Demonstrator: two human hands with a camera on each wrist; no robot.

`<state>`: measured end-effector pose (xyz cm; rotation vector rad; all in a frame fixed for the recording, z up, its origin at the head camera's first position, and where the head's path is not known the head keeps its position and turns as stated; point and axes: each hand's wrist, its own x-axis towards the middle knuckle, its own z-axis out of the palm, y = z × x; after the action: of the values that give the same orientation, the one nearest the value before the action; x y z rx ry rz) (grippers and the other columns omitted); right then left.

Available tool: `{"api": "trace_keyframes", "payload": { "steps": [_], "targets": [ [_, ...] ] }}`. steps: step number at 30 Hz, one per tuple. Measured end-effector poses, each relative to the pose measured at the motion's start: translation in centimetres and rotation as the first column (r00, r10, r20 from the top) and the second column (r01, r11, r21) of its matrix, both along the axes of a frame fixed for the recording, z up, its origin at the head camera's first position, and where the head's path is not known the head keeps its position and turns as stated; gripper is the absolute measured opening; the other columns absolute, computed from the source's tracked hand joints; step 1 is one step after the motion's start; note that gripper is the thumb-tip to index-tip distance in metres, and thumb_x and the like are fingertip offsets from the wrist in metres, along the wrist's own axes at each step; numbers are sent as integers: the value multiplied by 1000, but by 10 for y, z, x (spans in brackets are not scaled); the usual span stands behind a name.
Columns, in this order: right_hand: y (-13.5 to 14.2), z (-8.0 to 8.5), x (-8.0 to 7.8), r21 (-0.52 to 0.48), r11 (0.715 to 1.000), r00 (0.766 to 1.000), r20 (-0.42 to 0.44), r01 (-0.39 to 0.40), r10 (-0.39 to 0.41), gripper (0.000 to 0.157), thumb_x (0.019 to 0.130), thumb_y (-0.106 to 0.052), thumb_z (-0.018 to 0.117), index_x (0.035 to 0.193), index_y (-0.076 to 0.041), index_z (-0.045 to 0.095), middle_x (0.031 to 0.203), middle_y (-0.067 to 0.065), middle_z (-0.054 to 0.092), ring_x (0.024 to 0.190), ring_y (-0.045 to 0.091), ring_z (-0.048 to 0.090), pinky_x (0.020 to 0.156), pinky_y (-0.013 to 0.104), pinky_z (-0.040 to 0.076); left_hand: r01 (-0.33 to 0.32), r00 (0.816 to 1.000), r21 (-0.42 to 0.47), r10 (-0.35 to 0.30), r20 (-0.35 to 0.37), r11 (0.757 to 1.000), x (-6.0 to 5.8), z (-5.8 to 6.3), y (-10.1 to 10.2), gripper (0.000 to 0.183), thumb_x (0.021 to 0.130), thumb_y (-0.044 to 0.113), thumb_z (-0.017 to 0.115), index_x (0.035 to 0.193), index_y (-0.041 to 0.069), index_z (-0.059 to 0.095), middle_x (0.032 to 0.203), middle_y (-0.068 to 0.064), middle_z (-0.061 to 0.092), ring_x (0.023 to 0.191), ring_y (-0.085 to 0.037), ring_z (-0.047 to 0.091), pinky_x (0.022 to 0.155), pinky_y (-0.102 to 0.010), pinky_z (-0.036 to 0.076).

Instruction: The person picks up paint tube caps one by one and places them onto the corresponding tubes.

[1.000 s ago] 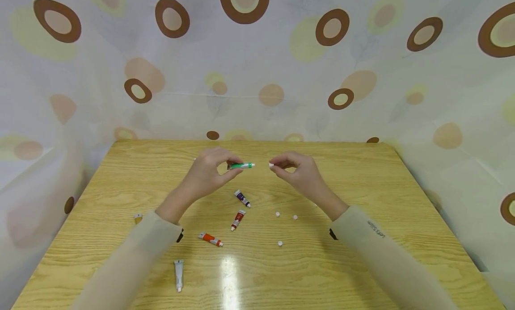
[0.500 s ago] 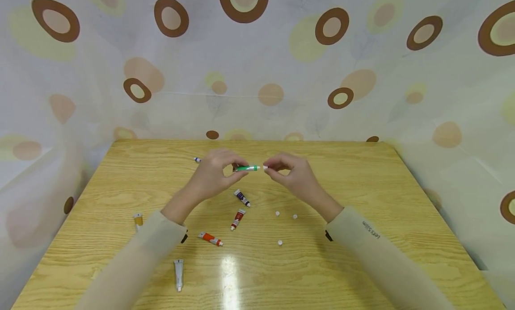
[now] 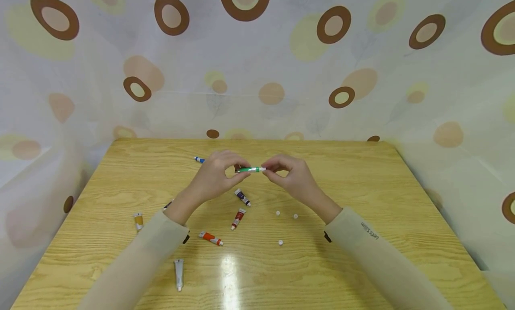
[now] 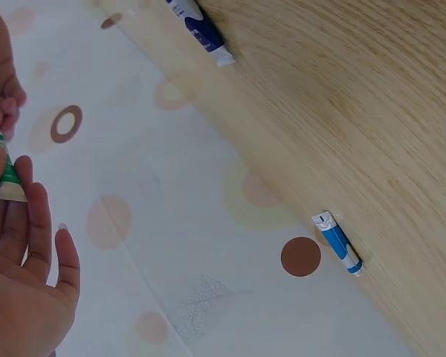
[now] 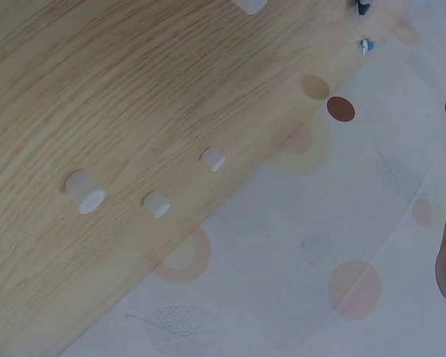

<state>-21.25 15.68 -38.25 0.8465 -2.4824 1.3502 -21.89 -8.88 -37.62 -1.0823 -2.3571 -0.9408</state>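
The wood-grain table (image 3: 306, 274) is spreading beneath my left hand (image 3: 215, 176) and right hand (image 3: 295, 173), both pinching narrowly. My left is holding the green tube (image 3: 248, 169), nozzle toward my right; the silver tube (image 3: 179, 274), orange tube (image 3: 210, 238), red tube (image 3: 238, 219) and purple tube (image 3: 242, 197) are lying nearer me than this grip. My right is pinching a white cap (image 3: 263, 169) at the nozzle, seating unclear, and three loose caps (image 3: 280, 242) are lying on its near side.

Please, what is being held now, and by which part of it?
The left hand holds the green tube by its body; the right hand pinches its white tip.
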Motion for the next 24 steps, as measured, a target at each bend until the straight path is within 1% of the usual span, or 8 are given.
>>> {"api": "trace_keyframes", "payload": {
  "steps": [1,8,12,14,19,24],
  "targets": [
    [0,0,0,0,1000,1000,0,-2,2,12,94,-7,75,105,-7,77,101,8,77,89,19,75,83,30,62,-2,1000,0,2,4,1000,0,0,0,11,89,17,82,98,12,79,89,1,77,81,-14,65,86,-39,54],
    [-2,2,3,3,1000,1000,-17,-8,8,11,94,-6,74,105,-7,76,100,7,76,89,19,74,83,31,62,-7,1000,-3,7,19,1000,0,0,1,10,91,19,81,97,13,79,89,1,77,81,-13,66,87,-40,54],
    [-2,2,3,0,1000,999,-45,-13,13,10,93,-4,75,103,-5,76,99,8,76,87,19,74,83,36,63,-16,999,-8,16,29,1000,1,1,1,10,90,20,81,97,13,79,89,1,77,81,-14,66,88,-41,54],
    [-2,1,3,0,1000,998,-57,-16,16,10,93,-4,75,103,-5,76,99,8,76,87,20,74,82,35,63,-19,999,-8,19,32,1000,1,2,2,11,90,19,82,97,13,79,89,1,77,81,-13,66,88,-42,54],
    [-1,0,3,7,1000,997,-75,-24,24,9,93,-5,75,103,-5,76,98,8,76,87,20,75,80,28,63,-28,999,-10,29,39,1000,2,2,2,12,87,18,84,97,13,79,89,1,78,81,-13,66,87,-41,54],
    [-2,0,3,15,1000,997,-69,-22,23,9,94,-7,75,103,-6,77,99,8,77,87,19,75,81,26,62,-37,999,-21,37,32,999,4,4,2,14,88,19,84,99,12,81,91,0,79,84,-15,68,90,-43,55]
  ]
}}
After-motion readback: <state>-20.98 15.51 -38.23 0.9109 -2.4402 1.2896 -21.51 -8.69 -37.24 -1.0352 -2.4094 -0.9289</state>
